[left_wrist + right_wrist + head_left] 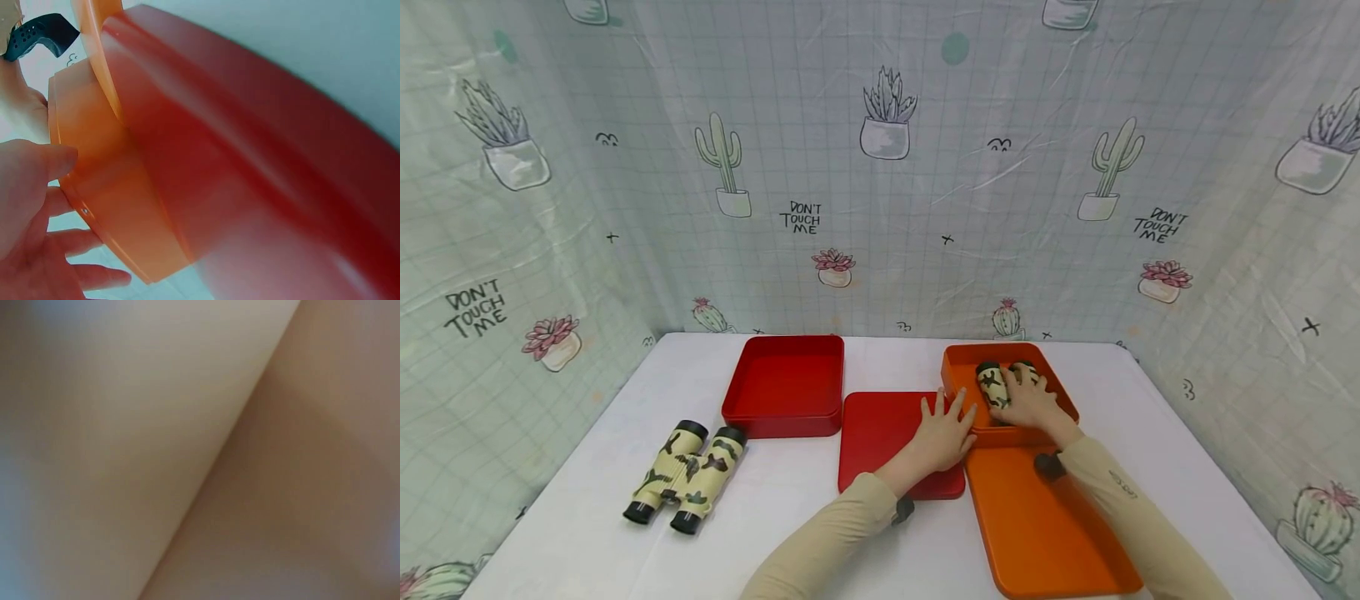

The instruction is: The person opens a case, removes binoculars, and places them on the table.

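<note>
In the head view, an orange box (953, 372) at the back right contains camouflage binoculars (992, 385). My right hand (1030, 403) reaches in over the right barrel and grips it with fingers and thumb, covering much of the binoculars. At the box's near left corner, my left hand (938, 437) has its fingers spread, with the fingertips right at the orange wall. Beneath that hand lies a flat red lid (872, 433). The left wrist view shows the left fingers (84, 240) straight beside the orange box (125, 187). Only blurred sleeve and skin fill the right wrist view.
An open red box (786, 379) stands at the back left. Second camouflage binoculars (688, 475) lie in front of it. A flat orange lid (1045, 525) lies before the orange box, under the right forearm. A patterned curtain (880, 208) encloses the white table (572, 517).
</note>
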Demonstrator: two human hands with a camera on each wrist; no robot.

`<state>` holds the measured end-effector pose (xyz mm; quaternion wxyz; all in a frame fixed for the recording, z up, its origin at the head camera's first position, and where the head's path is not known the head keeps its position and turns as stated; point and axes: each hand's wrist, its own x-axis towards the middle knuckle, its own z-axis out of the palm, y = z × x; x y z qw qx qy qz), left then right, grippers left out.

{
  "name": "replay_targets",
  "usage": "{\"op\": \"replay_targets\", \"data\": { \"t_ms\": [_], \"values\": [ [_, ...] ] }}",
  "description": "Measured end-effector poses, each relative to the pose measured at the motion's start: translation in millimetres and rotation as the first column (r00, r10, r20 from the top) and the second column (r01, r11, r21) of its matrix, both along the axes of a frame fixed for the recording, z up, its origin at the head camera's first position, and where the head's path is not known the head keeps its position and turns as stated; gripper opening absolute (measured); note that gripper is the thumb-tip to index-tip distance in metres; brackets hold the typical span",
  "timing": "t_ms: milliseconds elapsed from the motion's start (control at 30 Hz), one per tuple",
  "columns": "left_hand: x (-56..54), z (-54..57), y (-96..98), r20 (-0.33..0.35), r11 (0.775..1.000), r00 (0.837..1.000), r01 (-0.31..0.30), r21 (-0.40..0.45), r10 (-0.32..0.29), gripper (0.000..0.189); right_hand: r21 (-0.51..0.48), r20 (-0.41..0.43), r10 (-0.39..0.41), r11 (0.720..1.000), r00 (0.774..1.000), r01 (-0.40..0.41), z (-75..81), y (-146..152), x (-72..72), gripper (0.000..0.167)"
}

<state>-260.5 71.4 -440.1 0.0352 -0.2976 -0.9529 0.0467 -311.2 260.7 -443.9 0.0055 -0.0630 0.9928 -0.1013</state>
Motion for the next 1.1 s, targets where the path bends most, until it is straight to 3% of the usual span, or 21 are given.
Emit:
{"op": "replay_targets", "data": {
  "t_ms": [533, 800, 1100],
  "values": [
    [2.0, -0.9, -2.0, 0.015, 1.000, 1.000, 0.000, 0.029, 0.000, 0.056, -0.014, 0.016, -0.050, 0.999, 0.999, 0.050, 1.4, -0.2, -3.1, 0.081],
    [1.6, -3.8, -2.1, -0.001, 1.000, 1.000, 0.008, 0.022, -0.008, 0.056, 0.051, -0.071, -0.019, 0.998, 0.997, 0.023, -0.3, 0.8, -2.8, 0.084],
    [1.0, -5.6, -1.9, -0.025, 1.000, 1.000, -0.001, 0.000, 0.001, 0.057, 0.050, -0.090, -0.013, 0.999, 0.996, 0.017, 5.3, 0.3, -0.8, 0.077]
  ]
}}
